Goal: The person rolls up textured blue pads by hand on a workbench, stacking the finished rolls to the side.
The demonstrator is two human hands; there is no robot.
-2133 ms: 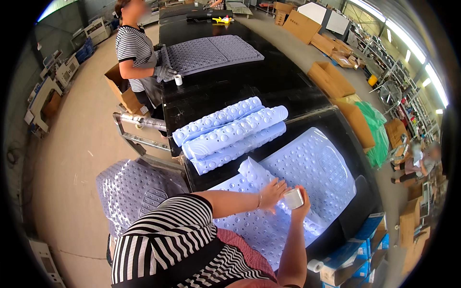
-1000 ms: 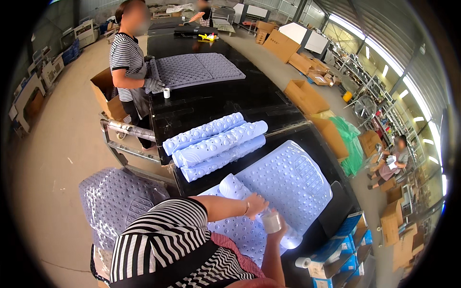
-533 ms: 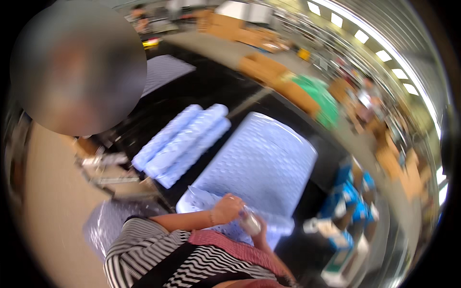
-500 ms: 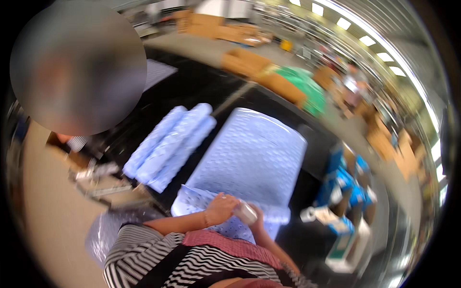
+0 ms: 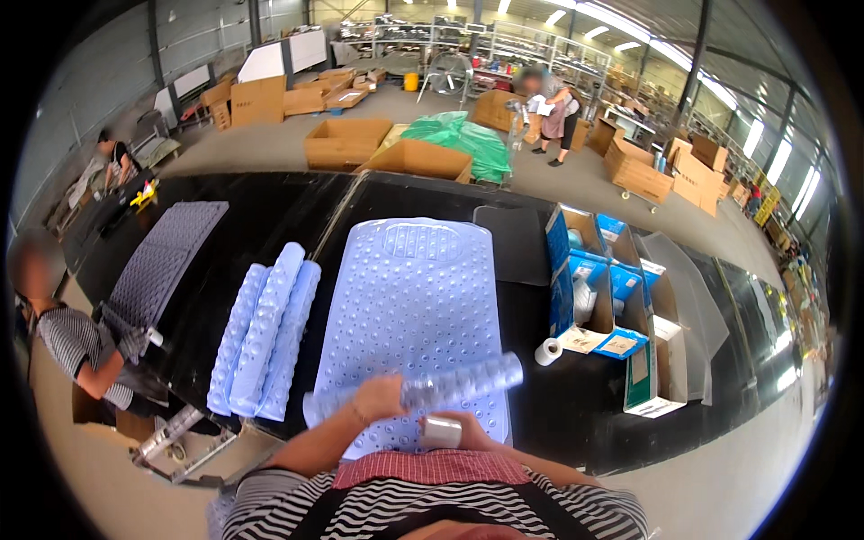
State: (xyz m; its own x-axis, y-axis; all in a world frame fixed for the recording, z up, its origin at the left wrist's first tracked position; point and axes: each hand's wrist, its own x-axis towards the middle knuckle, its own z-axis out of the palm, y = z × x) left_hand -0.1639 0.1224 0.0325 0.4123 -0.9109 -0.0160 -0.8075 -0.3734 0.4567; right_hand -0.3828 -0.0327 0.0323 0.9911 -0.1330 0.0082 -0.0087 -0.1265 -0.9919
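My left hand (image 5: 380, 399) grips a rolled light-blue bubbled mat (image 5: 463, 380) around its middle. The roll lies slantwise across the near part of a flat blue bath mat (image 5: 409, 297). Close to my body, my right hand (image 5: 468, 432) is closed on a small roll of clear film (image 5: 441, 433), just below the rolled mat. Some of the right fingers are hidden behind the film roll. Left of the flat mat lie several rolled blue mats (image 5: 265, 333), side by side.
Blue-and-white cartons (image 5: 598, 288) stand at the right, with a white roll (image 5: 547, 351) beside them. Another mat (image 5: 166, 261) lies at the far left, near a co-worker (image 5: 76, 346). Open brown boxes (image 5: 418, 160) sit beyond the black table (image 5: 558, 423).
The view has swung and sharpened. The near edge of blue material, loosely raised before, is now a tight roll in my left hand. My right hand still holds the film roll.
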